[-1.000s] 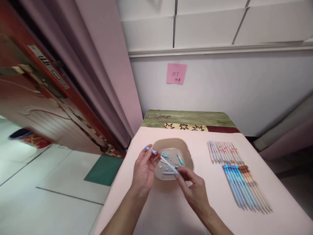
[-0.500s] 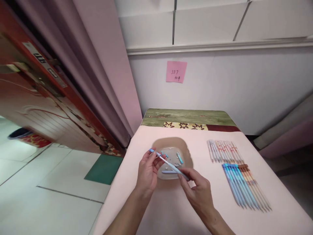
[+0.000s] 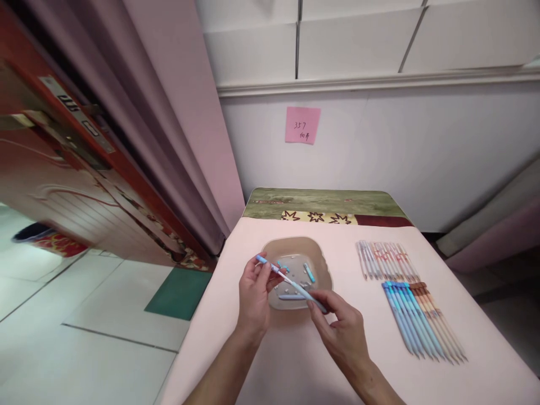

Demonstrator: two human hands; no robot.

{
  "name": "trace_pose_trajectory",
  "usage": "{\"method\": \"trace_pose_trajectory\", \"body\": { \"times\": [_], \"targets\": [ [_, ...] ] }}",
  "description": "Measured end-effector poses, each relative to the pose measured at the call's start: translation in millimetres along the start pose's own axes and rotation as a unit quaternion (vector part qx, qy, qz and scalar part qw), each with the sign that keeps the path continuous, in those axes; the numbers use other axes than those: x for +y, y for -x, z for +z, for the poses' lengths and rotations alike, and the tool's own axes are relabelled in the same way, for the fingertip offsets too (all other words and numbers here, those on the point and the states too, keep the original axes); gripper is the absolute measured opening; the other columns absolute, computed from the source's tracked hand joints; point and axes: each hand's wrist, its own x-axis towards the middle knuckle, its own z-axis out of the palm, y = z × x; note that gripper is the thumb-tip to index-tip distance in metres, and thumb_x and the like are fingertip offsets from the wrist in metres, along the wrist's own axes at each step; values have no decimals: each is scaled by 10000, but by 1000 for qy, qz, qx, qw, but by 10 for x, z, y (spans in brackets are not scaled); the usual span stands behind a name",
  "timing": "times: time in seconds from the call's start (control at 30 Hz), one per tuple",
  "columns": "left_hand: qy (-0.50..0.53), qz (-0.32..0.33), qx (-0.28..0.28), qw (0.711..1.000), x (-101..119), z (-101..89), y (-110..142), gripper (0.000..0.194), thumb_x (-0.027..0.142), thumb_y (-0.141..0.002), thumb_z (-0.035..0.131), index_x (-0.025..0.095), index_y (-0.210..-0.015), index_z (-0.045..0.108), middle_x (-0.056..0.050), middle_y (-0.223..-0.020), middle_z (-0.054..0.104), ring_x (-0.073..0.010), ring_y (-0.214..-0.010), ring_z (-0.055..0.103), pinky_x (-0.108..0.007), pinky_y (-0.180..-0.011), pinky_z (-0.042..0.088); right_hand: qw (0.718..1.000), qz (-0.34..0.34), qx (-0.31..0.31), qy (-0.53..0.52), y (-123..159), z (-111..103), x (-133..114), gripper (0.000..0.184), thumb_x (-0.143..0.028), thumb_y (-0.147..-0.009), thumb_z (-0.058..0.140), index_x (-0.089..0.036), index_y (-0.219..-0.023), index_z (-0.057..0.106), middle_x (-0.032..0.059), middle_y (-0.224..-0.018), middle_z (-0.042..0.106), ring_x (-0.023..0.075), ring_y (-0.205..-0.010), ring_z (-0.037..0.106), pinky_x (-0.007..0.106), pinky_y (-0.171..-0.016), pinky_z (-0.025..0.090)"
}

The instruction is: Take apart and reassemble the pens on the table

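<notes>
Above a beige plastic tub [image 3: 323, 259], my two hands hold a pen in two sections. My left hand [image 3: 255, 295] is closed on its blue top section [image 3: 267, 263]. My right hand [image 3: 341, 320] pinches the pale blue lower barrel [image 3: 301, 288] near its end. A short white stretch of refill [image 3: 284, 276] shows between the sections, so they are not fully joined. Inside the tub lie a pale blue barrel [image 3: 290, 297], a turquoise pen piece [image 3: 309, 273] and several small grey and blue bits, partly hidden by my hands.
On the pink-covered table [image 3: 295, 360], a row of clear pens with red markings [image 3: 388, 260] lies at the right. Nearer sits a row of blue pens [image 3: 411, 320] and brown-topped pens [image 3: 439, 323]. Behind is a wall with a pink note [image 3: 302, 125]; a red door [image 3: 50, 180] stands left.
Less of the white refill shows now: the top section and the lower barrel have come closer together. My left hand has shifted slightly; my right hand is nearly still.
</notes>
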Motion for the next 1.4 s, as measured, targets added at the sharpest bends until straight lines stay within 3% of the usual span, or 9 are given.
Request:
{"method": "trace_pose_trajectory", "body": {
  "times": [0.13,0.4,0.57,0.7,0.97,1.4],
  "targets": [
    [-37,26,-3,999,-18,-7,-1,461,352,-735,711,190,-1126,527,-3,-791,662,-189,-747,699,-358,-753,561,1000,13,-7,-7,10,-2,3,157,-265,-841,570,-203,-939,675,29,-754,678,123,-595,595,163,-406,434],
    [-82,58,1,995,-55,19,-11,460,334,-734,700,200,-1138,526,-7,-802,660,-180,-730,690,-331,-702,570,1000,-4,-1,-3,30,-20,14,143,-235,-840,570,-214,-938,672,14,-759,678,125,-598,602,205,-549,498],
    [-47,4,-10,999,-76,40,28,461,337,-729,713,187,-1118,515,-16,-802,675,-186,-736,691,-338,-712,561,1000,4,-8,-7,37,-11,28,139,-251,-850,572,-215,-946,665,20,-774,684,131,-620,608,202,-531,500],
    [2,-57,-15,998,-110,45,54,409,306,-672,769,154,-994,568,-28,-794,685,-163,-687,674,-319,-693,555,1000,3,6,-22,19,26,57,177,-268,-853,584,-210,-1010,641,39,-844,706,153,-702,652,237,-638,540],
    [42,-80,-23,996,-111,79,82,255,265,-645,796,140,-813,650,-10,-742,682,-119,-676,642,-253,-683,534,999,3,51,-12,-51,37,10,107,-269,-820,604,-206,-903,631,24,-788,695,155,-686,650,243,-641,534],
    [24,-98,-33,994,-157,130,148,282,289,-633,805,119,-822,681,-48,-769,704,-144,-688,654,-268,-674,542,999,6,48,-17,-37,17,-19,76,-256,-835,590,-199,-859,634,16,-743,674,144,-666,634,229,-615,506]
  ]
}}
